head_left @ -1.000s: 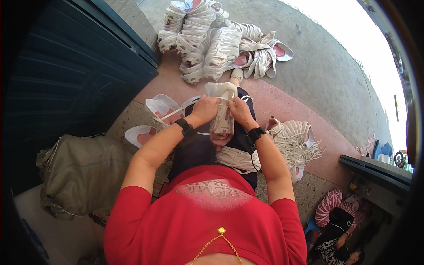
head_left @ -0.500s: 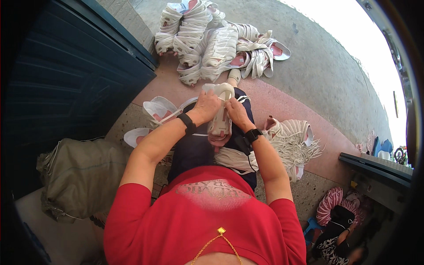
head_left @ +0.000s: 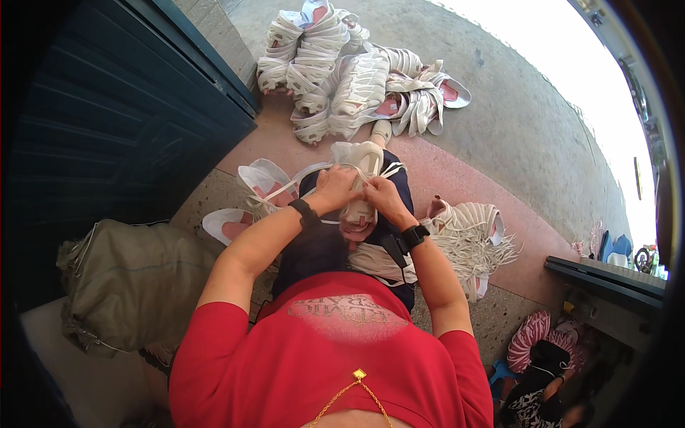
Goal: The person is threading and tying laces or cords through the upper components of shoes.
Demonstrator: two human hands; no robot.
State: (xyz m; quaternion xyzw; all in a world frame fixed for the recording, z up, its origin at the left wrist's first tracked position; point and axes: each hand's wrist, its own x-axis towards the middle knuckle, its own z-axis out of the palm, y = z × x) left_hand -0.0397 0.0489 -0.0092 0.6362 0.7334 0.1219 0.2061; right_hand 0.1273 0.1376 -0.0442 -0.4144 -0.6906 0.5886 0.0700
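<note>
White shoe upper (head_left: 357, 212) sits over the lap, right hand (head_left: 386, 197) pinching a lace (head_left: 365, 174), left hand's (head_left: 335, 187) fingers curled on top, can't tell their grip. Big pile of uppers (head_left: 361, 82) on the far side.

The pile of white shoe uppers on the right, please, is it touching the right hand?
Apart: the head view shows pink floor between the right hand and the pile.

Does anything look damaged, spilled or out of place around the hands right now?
No damage or spill stands out. The left hand and right hand are at a whitish shoe upper. Only the loose white strands look untidy: they splay out in a tangle at the bundle on the right.
</note>
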